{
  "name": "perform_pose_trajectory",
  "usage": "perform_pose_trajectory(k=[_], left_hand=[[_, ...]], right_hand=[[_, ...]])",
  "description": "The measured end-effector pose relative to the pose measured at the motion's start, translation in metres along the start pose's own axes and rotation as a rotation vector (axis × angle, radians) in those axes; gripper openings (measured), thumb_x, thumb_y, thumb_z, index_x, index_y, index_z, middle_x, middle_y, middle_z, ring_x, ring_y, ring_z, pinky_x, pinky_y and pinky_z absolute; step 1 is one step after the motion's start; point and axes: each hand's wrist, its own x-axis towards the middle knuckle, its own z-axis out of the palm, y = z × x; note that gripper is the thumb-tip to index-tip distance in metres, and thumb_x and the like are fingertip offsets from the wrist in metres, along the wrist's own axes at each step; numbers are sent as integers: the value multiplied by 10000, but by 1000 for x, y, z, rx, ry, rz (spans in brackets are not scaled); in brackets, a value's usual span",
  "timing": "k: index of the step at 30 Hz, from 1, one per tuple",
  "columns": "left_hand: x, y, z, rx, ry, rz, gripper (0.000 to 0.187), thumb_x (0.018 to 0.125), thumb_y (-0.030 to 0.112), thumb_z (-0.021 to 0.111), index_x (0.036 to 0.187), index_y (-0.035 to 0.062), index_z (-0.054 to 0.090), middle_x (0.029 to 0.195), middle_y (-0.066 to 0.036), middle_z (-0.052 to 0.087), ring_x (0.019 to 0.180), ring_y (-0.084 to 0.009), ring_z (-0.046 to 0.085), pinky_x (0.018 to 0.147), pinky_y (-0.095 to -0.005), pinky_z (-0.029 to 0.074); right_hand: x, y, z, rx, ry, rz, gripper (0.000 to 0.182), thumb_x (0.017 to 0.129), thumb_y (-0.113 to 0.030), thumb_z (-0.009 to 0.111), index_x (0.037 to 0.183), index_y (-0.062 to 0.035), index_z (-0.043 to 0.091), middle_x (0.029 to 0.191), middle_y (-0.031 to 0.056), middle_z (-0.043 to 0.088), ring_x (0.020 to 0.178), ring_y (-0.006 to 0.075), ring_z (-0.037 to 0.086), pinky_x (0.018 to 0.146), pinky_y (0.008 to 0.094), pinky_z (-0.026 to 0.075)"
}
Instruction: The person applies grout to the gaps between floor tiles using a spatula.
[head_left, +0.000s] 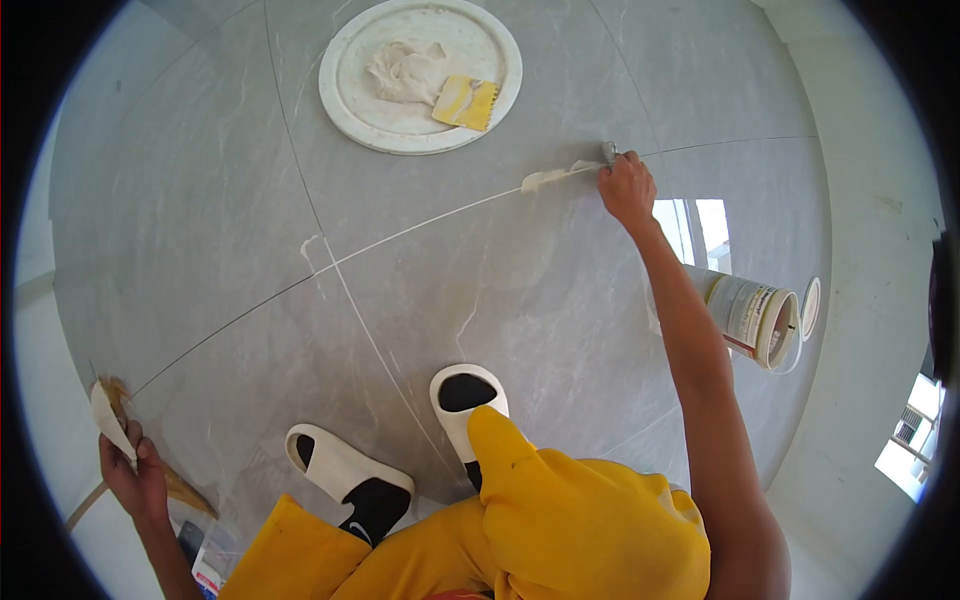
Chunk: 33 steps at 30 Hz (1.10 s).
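Note:
Out on the grey tile floor, my right hand is closed around a small metal scraper, its edge down at a tile joint. Just left of it, a smear of cream grout paste lies over that joint. A white line of paste fills the joint further left. At the far left, my left hand pinches a flat cream-white piece, held up on edge between thumb and fingers; its kind is unclear.
A round white lid carries a mound of paste and a yellow notched spreader. On the right, a bucket lies tipped near the wall, a small lid beside it. My white slides stand on the tiles.

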Motion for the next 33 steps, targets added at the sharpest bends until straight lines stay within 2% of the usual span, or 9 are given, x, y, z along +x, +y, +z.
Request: perform_pose_trajectory(k=[5, 8, 12, 15, 17, 20, 26, 30, 33], left_hand=[[14, -14, 33, 125, -7, -24, 256, 989, 198, 424, 1143, 9, 504, 935, -38, 539, 753, -115, 482, 593, -234, 455], [18, -24, 82, 145, 206, -57, 301, 987, 223, 441, 1218, 39, 498, 1019, -31, 577, 866, -123, 548, 662, -252, 477], [26, -39, 124, 198, -66, -127, 368, 976, 249, 463, 1304, 82, 472, 1208, -26, 578, 1093, -139, 561, 906, -310, 456], [35, -59, 143, 324, -223, -138, 362, 954, 242, 493, 1268, 62, 481, 1161, -47, 587, 1070, -155, 571, 948, -328, 440], [39, -74, 146, 347, -226, -191, 310, 950, 207, 507, 1213, 43, 498, 1080, -38, 596, 971, -122, 586, 860, -291, 482], [38, -87, 166, 438, -255, -311, 298, 956, 203, 480, 1217, 60, 497, 1104, -30, 591, 1001, -123, 580, 854, -297, 479], [47, -117, 194, 534, -397, -243, 234, 969, 172, 431, 1138, 27, 506, 1038, -57, 586, 949, -120, 578, 823, -293, 493], [66, -120, 183, 319, -401, -284, 307, 951, 204, 485, 1214, 50, 508, 1107, -48, 592, 1012, -143, 584, 875, -321, 477], [89, -92, 168, 248, -393, -276, 333, 957, 232, 479, 1244, 67, 515, 1135, -34, 596, 1051, -141, 569, 897, -327, 463]], right_hand=[[-66, -158, 3, 298, -77, -88, 138, 783, -82, 536, 863, 15, 593, 934, 188, 583, 868, 356, 592, 712, 467, 510], [-105, -255, 1, 443, -181, -178, 167, 792, -106, 550, 865, 42, 575, 934, 219, 573, 848, 376, 590, 726, 476, 506], [-122, -311, -19, 706, -547, -283, 239, 804, -139, 547, 906, 76, 567, 908, 250, 579, 857, 411, 587, 767, 495, 497], [-121, -288, -42, 916, -440, -169, 263, 803, -161, 569, 909, 79, 593, 973, 262, 591, 899, 406, 592, 790, 473, 475], [-118, -258, -72, 1181, -192, -321, 225, 785, -60, 598, 989, 29, 633, 1059, 196, 612, 924, 378, 581, 793, 417, 473], [-115, -234, -139, 1113, -222, -524, 410, 709, 100, 600, 1097, -19, 655, 1132, 106, 626, 1007, 293, 555, 810, 358, 490], [-120, -245, -175, 810, -44, -861, 489, 621, 138, 616, 1075, -35, 674, 1143, 69, 633, 1032, 281, 550, 833, 347, 505], [-115, -206, -182, 861, -268, -877, 458, 634, 132, 624, 1064, -22, 671, 1121, 72, 643, 1029, 279, 549, 862, 370, 497], [-125, -154, -162, 1073, -336, -667, 361, 705, 85, 622, 1048, -17, 671, 1087, 94, 648, 990, 275, 559, 838, 347, 492]])
